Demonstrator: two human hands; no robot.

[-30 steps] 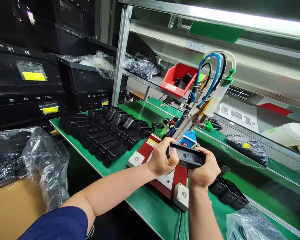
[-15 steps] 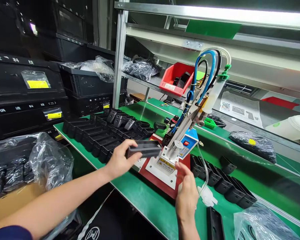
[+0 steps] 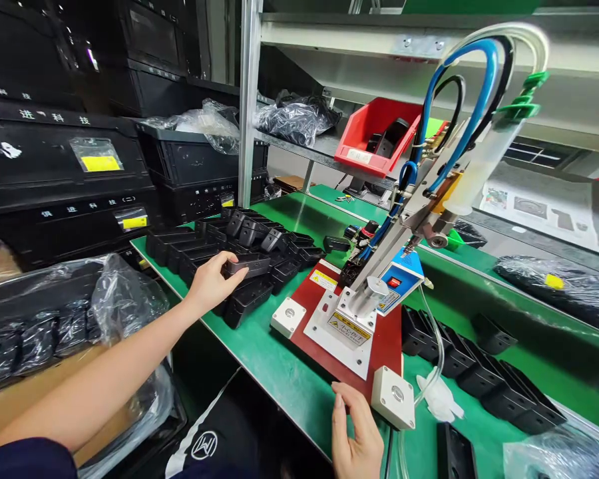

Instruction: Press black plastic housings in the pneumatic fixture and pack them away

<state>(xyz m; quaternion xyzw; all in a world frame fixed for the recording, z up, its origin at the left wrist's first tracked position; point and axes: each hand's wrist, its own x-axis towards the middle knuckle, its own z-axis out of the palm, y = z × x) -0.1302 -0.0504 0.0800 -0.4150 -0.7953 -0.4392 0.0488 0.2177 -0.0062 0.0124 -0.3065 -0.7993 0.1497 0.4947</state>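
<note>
Over the tray rows (image 3: 164,247), the left hand (image 3: 212,283) pinches a part-hidden black tray (image 3: 255,265); the right hand (image 3: 355,436), half open, seems empty beside a button box (image 3: 395,399).

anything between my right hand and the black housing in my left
Yes: in this view, the straight line from the right hand to the black plastic housing in the left hand crosses the white button box at the left corner of the red machine base.

Green bench (image 3: 259,349): black housings (image 3: 252,234) massed left; red-based machine (image 3: 347,339) centre; right, black housing row (image 3: 489,382), white wad (image 3: 442,397).
</note>
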